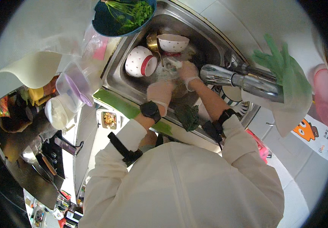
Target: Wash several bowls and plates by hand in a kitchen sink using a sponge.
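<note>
Both my hands wear thin translucent gloves and work low in the steel sink (115, 77). My left hand (159, 91) is blurred, its fingers pointing into the basin beside a wet, whitish patch with dark specks. My right hand (188, 72) closes around a small whitish item (176, 62), too blurred to name. To the left, a white bowl with a red foot (138, 61) lies tipped on its side. Behind my hands a second patterned bowl (173, 42) leans against the basin, and a gold-coloured metal ladle (152, 42) rests between the two.
A chrome faucet (221, 75) reaches in from the right, near a striped bowl (232, 94). Dark green cloth (188, 116) hangs over the sink's front edge. Leafy greens fill part of a blue basin (104, 25). Green rubber gloves (283, 62) hang at right.
</note>
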`<control>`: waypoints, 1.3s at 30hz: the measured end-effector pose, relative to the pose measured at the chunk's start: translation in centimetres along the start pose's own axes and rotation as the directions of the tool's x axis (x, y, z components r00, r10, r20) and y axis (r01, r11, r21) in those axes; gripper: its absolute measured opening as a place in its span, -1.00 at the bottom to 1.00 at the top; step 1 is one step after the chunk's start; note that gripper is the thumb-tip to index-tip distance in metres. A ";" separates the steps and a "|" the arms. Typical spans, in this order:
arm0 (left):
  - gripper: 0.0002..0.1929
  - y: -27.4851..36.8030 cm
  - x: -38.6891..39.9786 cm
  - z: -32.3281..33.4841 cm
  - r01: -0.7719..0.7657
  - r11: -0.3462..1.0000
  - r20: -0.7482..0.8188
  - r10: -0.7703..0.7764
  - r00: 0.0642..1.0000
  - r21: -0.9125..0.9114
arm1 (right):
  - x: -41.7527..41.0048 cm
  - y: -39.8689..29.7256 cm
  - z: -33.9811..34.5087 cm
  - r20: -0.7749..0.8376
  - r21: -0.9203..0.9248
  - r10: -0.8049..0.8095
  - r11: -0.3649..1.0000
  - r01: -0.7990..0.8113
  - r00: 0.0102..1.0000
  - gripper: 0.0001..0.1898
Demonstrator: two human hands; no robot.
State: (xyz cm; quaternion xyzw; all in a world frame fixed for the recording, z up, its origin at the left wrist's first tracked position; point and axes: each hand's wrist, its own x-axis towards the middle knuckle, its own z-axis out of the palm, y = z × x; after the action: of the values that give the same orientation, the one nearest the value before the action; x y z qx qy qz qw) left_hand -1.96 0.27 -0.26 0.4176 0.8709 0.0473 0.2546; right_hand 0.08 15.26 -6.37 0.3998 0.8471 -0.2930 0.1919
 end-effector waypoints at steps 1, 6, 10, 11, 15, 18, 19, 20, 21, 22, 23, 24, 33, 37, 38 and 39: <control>-0.86 -0.3 0.4 -1.3 -0.020 1.000 -0.002 0.020 1.000 0.006 | 2.2 3.3 0.7 -0.069 -0.045 -0.078 0.996 0.075 0.995 -0.64; -0.83 -4.3 4.3 -2.1 0.112 0.975 -0.274 -0.056 0.960 0.192 | 3.4 10.3 5.1 -0.231 -0.187 -0.463 0.884 0.428 0.856 -0.67; -0.66 -6.4 7.0 -1.3 0.132 0.991 -0.328 -0.120 0.937 0.014 | -4.0 7.0 5.9 0.228 -0.378 -0.554 0.708 0.597 0.801 -0.45; -0.66 -6.3 8.0 -1.2 0.128 0.992 -0.323 -0.116 0.939 0.015 | -4.5 7.0 6.2 0.228 -0.375 -0.549 0.712 0.593 0.804 -0.45; -0.48 -6.1 10.0 -0.9 0.055 0.950 -0.246 -0.135 0.960 -0.306 | -3.5 3.2 4.0 0.580 -0.401 -0.305 0.701 0.590 0.755 -0.33; -0.56 -5.0 9.8 -1.2 0.048 0.570 -0.100 -0.225 0.969 -0.820 | -3.0 4.0 3.8 0.681 -0.382 -0.262 0.670 0.636 0.684 -0.31; -0.56 -5.3 9.8 -0.9 0.051 0.570 -0.097 -0.226 0.969 -0.820 | -2.8 4.7 4.4 0.634 -0.345 -0.359 0.662 0.666 0.685 -0.33; -0.59 -5.8 9.7 -0.4 -0.021 0.579 -0.189 -0.231 0.954 -0.815 | -2.7 5.3 5.1 0.580 -0.309 -0.452 0.648 0.696 0.678 -0.34; -0.62 -6.5 9.5 0.3 -0.094 0.586 -0.278 -0.231 0.933 -0.805 | -2.6 6.1 5.9 0.517 -0.276 -0.537 0.633 0.723 0.667 -0.36; -0.67 -7.2 8.8 0.6 -0.143 0.850 -0.394 -0.081 0.916 -0.508 | -2.7 6.9 6.8 0.447 -0.249 -0.609 0.619 0.745 0.655 -0.37; -0.67 -7.7 8.2 0.9 -0.147 0.847 -0.388 -0.074 0.919 -0.511 | -3.1 7.5 7.9 0.446 -0.249 -0.602 0.627 0.738 0.662 -0.37; -0.67 -8.0 7.6 0.8 -0.162 0.783 -0.357 -0.081 0.931 -0.600 | -3.6 7.6 8.8 0.331 -0.190 -0.577 0.734 0.652 0.746 -0.36; -0.60 -5.8 0.3 1.5 0.114 0.322 -0.024 -0.395 0.918 -0.940 | -3.4 5.9 7.7 0.714 -0.046 -0.236 0.923 0.381 0.659 -0.22; -0.63 -5.0 -2.0 2.2 0.085 0.427 -0.095 -0.383 0.919 -0.900 | -3.1 5.9 6.4 0.864 -0.076 -0.238 0.808 0.584 0.443 -0.25; -0.63 -5.0 -2.3 2.5 0.089 0.432 -0.098 -0.393 0.914 -0.897 | -3.2 5.3 5.8 0.865 -0.069 -0.248 0.802 0.593 0.435 -0.25; -0.64 -4.8 -2.6 2.6 0.059 0.449 -0.137 -0.390 0.911 -0.891 | -3.3 4.5 5.0 0.888 -0.075 -0.219 0.799 0.597 0.405 -0.27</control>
State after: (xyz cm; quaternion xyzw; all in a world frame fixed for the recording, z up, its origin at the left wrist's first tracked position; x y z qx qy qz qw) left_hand -2.72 -5.16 -2.91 0.0950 0.8013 0.5153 0.2887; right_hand 6.12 12.45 -9.87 -0.0654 0.7546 -0.3158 0.5715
